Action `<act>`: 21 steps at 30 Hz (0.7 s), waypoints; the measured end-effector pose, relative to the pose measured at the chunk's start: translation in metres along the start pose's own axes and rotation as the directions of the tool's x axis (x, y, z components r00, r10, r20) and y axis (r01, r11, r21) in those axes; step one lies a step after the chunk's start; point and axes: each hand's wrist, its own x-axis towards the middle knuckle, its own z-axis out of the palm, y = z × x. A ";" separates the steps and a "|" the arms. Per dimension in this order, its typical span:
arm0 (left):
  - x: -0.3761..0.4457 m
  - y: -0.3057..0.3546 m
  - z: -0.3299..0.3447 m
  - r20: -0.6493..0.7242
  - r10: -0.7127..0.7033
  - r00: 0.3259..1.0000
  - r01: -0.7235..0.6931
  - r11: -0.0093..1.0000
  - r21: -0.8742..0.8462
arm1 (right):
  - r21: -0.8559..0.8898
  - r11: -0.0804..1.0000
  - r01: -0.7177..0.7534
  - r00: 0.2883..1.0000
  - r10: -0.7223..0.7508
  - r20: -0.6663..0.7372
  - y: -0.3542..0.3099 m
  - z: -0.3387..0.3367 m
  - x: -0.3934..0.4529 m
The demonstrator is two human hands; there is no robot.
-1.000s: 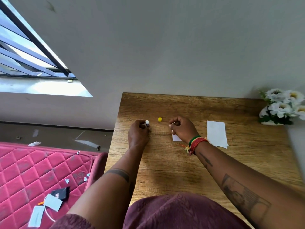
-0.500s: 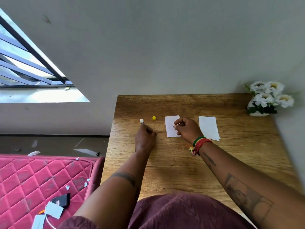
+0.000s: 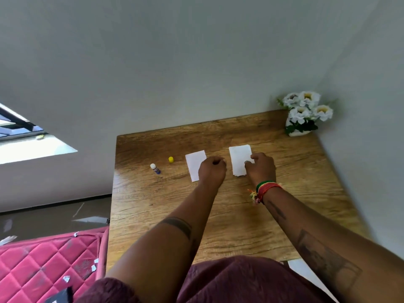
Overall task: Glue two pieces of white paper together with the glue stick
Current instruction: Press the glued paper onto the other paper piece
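Two hands at two white papers on a wooden table, glue stick set aside

Nearest, a maroon-clad lap sits against the near edge of the wooden table [image 3: 218,215], with a red quilted mattress [image 3: 39,265] to the left of the table; further in, the left hand [image 3: 212,170] lies with fingers curled on the near right part of the left paper [image 3: 195,164], whether it pinches the sheet cannot be told, and the right hand [image 3: 261,169], with a threaded bracelet [image 3: 265,189] at its wrist, grips the right edge of the right paper [image 3: 239,159]; the hands are apart, one per sheet; left of the left paper the glue stick [image 3: 155,168] lies uncapped on the table, its yellow cap [image 3: 171,159] between stick and paper; at the table's far right corner stands a pot of white flowers [image 3: 303,112]
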 end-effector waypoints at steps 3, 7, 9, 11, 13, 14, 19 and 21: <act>-0.001 0.006 0.022 0.120 -0.123 0.985 0.141 0.977 -0.161 | -0.049 0.998 -0.043 0.999 0.044 0.005 0.005 -0.003 0.007; 0.001 0.010 0.032 0.137 -0.194 0.971 0.222 0.948 -0.230 | -0.016 0.999 -0.039 0.999 0.039 -0.009 -0.001 -0.001 0.009; 0.003 0.008 0.027 0.139 -0.220 0.966 0.249 0.937 -0.246 | 0.036 0.998 -0.058 0.998 0.058 0.011 -0.002 0.000 0.012; 0.005 0.007 0.018 0.166 -0.239 0.957 0.279 0.916 -0.289 | 0.098 0.990 -0.105 0.994 0.100 0.051 -0.002 0.001 0.013; 0.006 0.006 0.008 0.159 -0.255 0.954 0.291 0.915 -0.280 | 0.193 0.970 -0.145 0.988 0.133 0.075 -0.003 0.003 0.012; 0.008 0.005 0.004 0.131 -0.253 0.958 0.279 0.928 -0.247 | 0.242 0.958 -0.153 0.987 0.138 0.080 -0.006 0.005 0.009; 0.012 -0.002 -0.026 -0.083 -0.155 0.984 0.137 0.972 -0.190 | 0.340 0.936 -0.091 0.990 0.050 0.129 -0.037 0.022 -0.004; 0.014 -0.006 -0.044 -0.152 -0.116 0.982 0.101 0.990 -0.102 | 0.330 0.943 -0.045 0.987 -0.010 0.163 -0.051 0.032 -0.010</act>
